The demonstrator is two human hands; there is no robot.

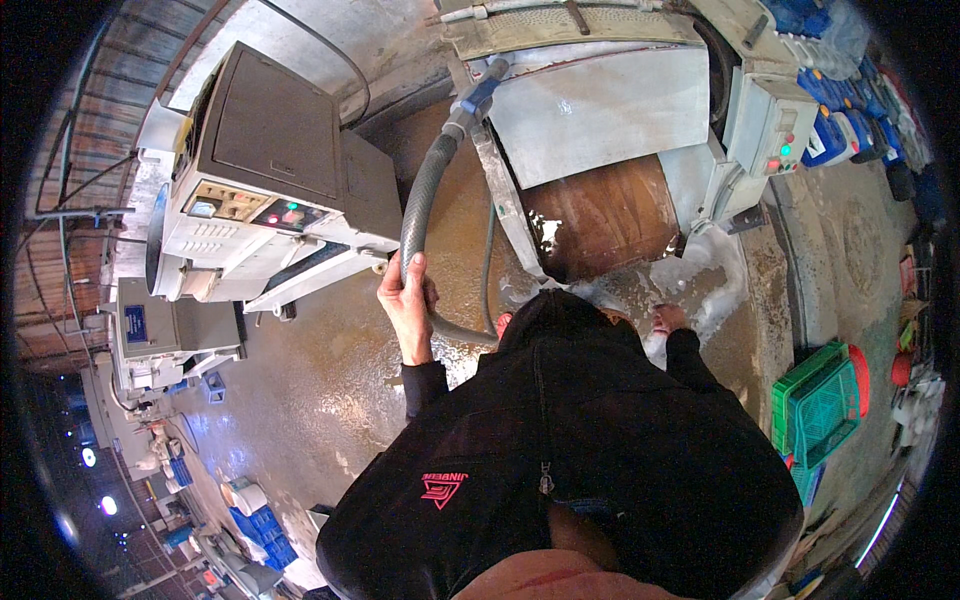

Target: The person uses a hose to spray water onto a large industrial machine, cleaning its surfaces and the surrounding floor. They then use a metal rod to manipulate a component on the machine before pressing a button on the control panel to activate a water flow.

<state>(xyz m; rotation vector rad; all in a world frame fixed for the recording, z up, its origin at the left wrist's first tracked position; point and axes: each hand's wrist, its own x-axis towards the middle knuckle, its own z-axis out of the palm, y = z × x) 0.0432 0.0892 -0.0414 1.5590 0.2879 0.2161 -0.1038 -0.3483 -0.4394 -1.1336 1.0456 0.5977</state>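
A thick grey hose (420, 205) is in my left hand (404, 305), whose fingers and thumb wrap round it. From there the hose rises to a blue valve fitting (480, 93) beside the pale lid panel (600, 110) of a large machine. Its lower part curves away to the right toward my body. My right hand (670, 319) hangs by the machine's base, with its fingers curled. Whether anything is in them is too small to tell. Below the panel shows a wet brown curved surface (605, 220), perhaps a drum.
White foam (715, 280) lies on the wet floor (340, 370) by the machine. A control box (775, 130) is fixed at its right. To the left stands a grey machine cabinet (275, 130). Green baskets (815, 405) sit at the right, with blue containers (840, 135) farther back.
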